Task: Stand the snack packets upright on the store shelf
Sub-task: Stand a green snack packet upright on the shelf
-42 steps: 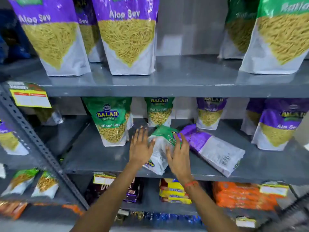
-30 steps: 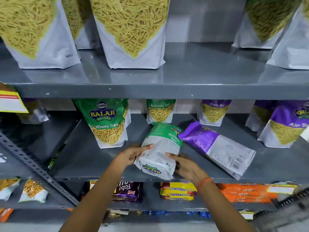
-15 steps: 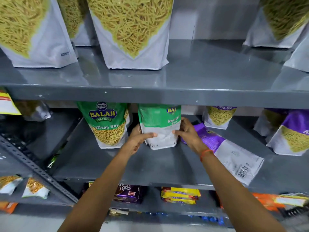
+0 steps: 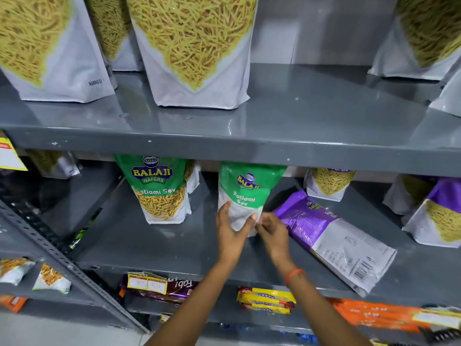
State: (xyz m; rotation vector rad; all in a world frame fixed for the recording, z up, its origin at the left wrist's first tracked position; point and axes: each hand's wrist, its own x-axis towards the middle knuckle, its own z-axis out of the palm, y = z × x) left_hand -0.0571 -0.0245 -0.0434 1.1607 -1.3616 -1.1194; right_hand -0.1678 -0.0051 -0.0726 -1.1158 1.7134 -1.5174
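On the grey metal store shelf, we find the green-and-white Ratlami Sev foil packet upright, pinched at its base by left hand and, seemingly, right hand. Just right of the grip, nearer the right hand, the purple-and-white foil packet lies flat, long axis slanting away.

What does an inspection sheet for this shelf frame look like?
Surface: grey middle shelf, bare at front.
Job's things: green packet upright, back facing out; purple packet lying flat.
Clutter: yellow price tag below.
Grippers: left hand cups the green packet's base; right hand pinches its lower corner.
Cables: nothing seen.
Surroundings: large packets on the shelf above; orange packs below.
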